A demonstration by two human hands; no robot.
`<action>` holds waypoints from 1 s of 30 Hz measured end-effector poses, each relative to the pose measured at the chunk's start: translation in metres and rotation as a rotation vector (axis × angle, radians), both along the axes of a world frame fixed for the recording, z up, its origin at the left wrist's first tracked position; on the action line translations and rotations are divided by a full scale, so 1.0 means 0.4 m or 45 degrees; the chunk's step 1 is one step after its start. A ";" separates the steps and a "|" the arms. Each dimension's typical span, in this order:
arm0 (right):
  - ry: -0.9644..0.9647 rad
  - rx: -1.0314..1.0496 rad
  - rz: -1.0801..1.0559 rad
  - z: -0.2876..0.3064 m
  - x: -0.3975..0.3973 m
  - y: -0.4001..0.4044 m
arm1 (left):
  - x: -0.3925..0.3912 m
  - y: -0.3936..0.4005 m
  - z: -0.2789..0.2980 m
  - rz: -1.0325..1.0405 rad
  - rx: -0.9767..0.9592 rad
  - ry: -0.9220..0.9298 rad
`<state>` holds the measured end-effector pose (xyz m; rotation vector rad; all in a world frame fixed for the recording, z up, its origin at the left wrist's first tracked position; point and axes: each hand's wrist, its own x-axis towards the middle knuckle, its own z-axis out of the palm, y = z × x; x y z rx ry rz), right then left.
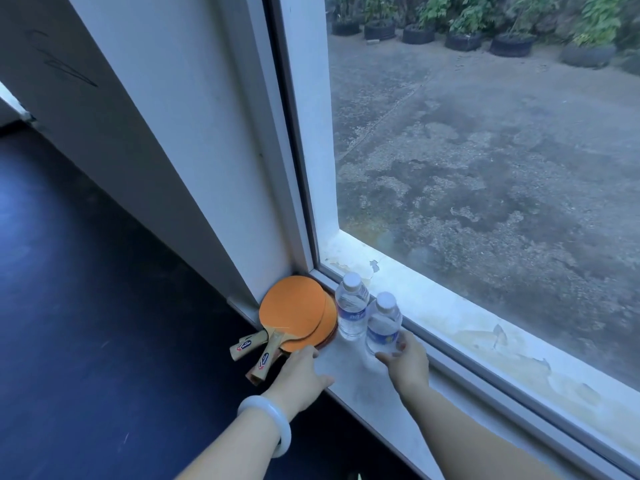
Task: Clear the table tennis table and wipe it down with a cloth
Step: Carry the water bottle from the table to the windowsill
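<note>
A stack of orange table tennis paddles (294, 310) lies in the corner of a white window sill (363, 386), handles pointing toward me. My left hand (299, 379), with a pale bangle on the wrist, touches the stack's near edge with its fingertips. Two clear water bottles stand upright beside the paddles. Against the paddles stands the far bottle (351, 306). My right hand (407, 367) is wrapped around the base of the near bottle (382, 323), which stands on the sill. No table or cloth is in view.
A large window pane (485, 150) rises right behind the sill, with a yard and potted plants outside. A white wall (156, 116) meets the window frame on the left. Dark blue floor (86, 306) lies below the sill.
</note>
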<state>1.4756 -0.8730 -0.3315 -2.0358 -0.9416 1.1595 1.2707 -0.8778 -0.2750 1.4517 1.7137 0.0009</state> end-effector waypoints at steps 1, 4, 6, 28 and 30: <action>0.014 0.013 -0.012 0.002 0.003 0.005 | -0.002 -0.002 0.000 0.004 0.001 0.002; 0.010 0.028 -0.016 0.007 0.013 0.013 | -0.009 -0.009 -0.001 0.004 -0.001 0.010; -0.004 0.020 0.001 0.008 0.017 0.013 | -0.008 -0.014 0.000 0.000 -0.014 0.009; 0.032 -0.219 -0.089 -0.026 -0.023 -0.001 | -0.056 -0.075 0.024 0.125 0.011 0.098; 0.104 -0.279 -0.140 -0.022 -0.043 -0.011 | -0.059 -0.086 0.019 0.159 -0.009 0.076</action>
